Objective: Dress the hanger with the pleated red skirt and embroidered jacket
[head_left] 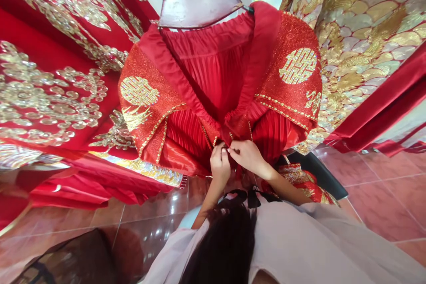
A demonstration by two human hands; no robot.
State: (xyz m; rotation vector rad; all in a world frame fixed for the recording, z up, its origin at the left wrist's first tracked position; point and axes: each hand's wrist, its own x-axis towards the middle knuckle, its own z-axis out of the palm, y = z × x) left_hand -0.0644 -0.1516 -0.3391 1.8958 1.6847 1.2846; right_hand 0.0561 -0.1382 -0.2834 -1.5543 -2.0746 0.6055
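"Red garment (213, 66) with gold trim: where is it in the head view?"

"Across the upper middle of the frame, its collar (266, 40) making a V beneath a pale, dark-edged panel (199, 2). Each shoulder bears a gold roundel (297, 66)."

"And the hands?"

"Just below the frame's centre, where the V narrows. The left hand (220, 162) has its fingers curled in, pinching the front edge; the right hand (249, 156) pinches right beside it, the fingertips almost meeting. Which small bit they grip, I can't tell."

"What's around it?"

"Red cloth with silvery beadwork (49, 97) on the left, gold scale-patterned cloth (372, 35) at upper right, and tiled floor (386, 199) at lower right."
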